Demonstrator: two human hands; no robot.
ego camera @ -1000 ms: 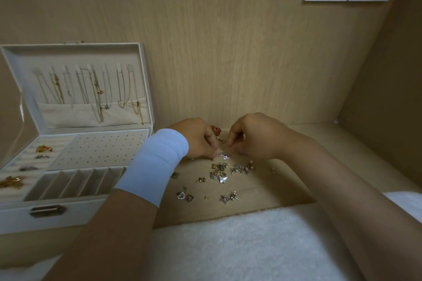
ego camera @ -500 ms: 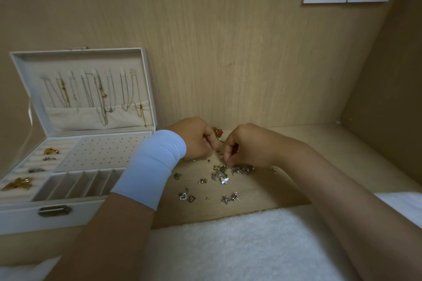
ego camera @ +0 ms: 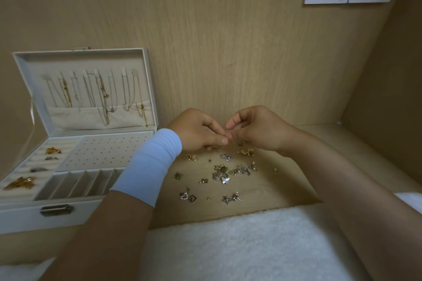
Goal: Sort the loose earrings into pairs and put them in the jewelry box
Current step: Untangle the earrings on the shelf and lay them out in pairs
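Loose earrings (ego camera: 222,175) lie scattered on the wooden shelf in front of me, among them two gold hoops (ego camera: 190,157) and two heart-shaped ones (ego camera: 188,196). The white jewelry box (ego camera: 20,219) stands open at the left, with a perforated earring panel (ego camera: 102,150) in its tray. My left hand (ego camera: 196,130), with a pale blue wristband, and my right hand (ego camera: 253,128) hover over the far side of the pile. Their curled fingertips meet and pinch at one spot. The small earring pieces between them are mostly hidden by the fingers.
Necklaces hang inside the box lid (ego camera: 86,89), and gold and silver pieces (ego camera: 20,182) sit in its left rolls. A white towel (ego camera: 228,246) covers the near edge. Wooden walls close the back and the right side (ego camera: 388,98).
My right hand rose from the pile and met the left hand's fingertips. The red earring seen between the hands earlier is no longer visible. The view shifted slightly.
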